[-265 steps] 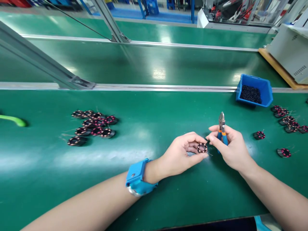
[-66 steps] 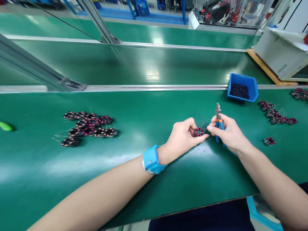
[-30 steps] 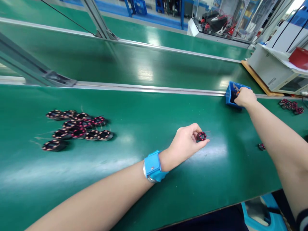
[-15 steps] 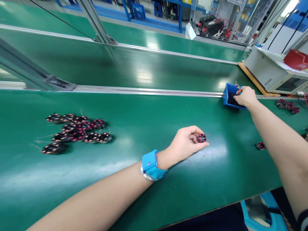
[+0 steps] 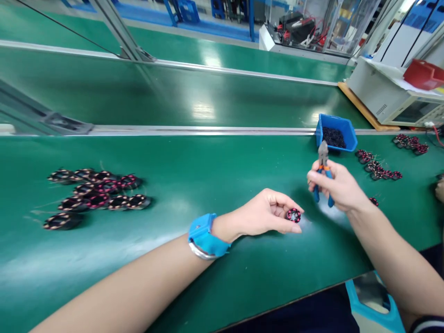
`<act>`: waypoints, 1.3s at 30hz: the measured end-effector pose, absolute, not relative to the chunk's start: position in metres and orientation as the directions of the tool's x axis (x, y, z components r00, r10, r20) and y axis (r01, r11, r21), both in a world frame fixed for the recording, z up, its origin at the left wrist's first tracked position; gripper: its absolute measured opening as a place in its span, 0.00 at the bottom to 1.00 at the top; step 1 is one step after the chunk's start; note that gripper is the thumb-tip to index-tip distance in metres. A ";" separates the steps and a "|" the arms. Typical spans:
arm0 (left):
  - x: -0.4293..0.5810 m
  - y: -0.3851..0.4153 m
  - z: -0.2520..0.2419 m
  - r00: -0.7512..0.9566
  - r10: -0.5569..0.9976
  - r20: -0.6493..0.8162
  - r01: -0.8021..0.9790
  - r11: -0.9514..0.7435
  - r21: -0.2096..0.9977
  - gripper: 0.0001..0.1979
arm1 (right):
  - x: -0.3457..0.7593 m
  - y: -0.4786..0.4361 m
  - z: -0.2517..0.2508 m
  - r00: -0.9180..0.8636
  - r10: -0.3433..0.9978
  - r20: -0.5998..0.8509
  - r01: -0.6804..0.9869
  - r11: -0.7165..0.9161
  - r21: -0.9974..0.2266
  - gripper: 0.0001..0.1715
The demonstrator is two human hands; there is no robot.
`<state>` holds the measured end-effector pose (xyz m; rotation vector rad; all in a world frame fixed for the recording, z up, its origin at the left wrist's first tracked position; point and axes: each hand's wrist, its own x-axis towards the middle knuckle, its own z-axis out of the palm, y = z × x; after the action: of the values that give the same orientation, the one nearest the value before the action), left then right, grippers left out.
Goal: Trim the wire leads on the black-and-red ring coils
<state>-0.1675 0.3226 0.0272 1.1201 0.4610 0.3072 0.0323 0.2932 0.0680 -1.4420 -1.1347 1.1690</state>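
Note:
My left hand (image 5: 265,215), with a blue wrist strap (image 5: 205,236), pinches a small round coil part (image 5: 293,215) with pink windings just above the green bench (image 5: 208,277). My right hand (image 5: 338,187) is closed round blue-handled cutting pliers (image 5: 323,172), jaws pointing up, a short way right of the coil. Whether its fingertips also pinch a small piece I cannot tell.
A blue bin (image 5: 335,132) of small black pieces stands behind the right hand by the metal rail (image 5: 194,130). Several coil parts lie grouped at the left (image 5: 97,194) and more at the right (image 5: 378,169). A white machine (image 5: 391,92) stands at the far right.
My right hand has come back from the blue bin with the pliers and now sits close to the coil. The left hand has kept its hold on the coil, a little lower.

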 end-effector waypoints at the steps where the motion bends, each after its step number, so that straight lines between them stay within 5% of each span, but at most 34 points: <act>1: -0.168 0.323 0.028 0.884 0.421 -0.205 0.015 0.412 0.911 0.18 | 0.023 0.283 0.064 0.072 0.986 -0.151 0.086 -0.157 -0.984 0.23; 7: -0.172 0.327 0.030 0.926 0.292 -0.238 0.121 0.369 0.922 0.18 | 0.010 0.272 0.057 -0.102 0.981 -0.162 0.162 -0.145 -0.976 0.18; 39: -0.172 0.326 0.024 0.949 0.240 -0.204 0.105 0.373 0.922 0.21 | 0.014 0.273 0.052 -0.203 0.966 -0.163 0.147 -0.134 -0.980 0.16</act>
<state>-0.1721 0.3260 0.0239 1.1920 0.3287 0.0886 0.0145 0.2729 0.0523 -1.3119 -1.3952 1.4184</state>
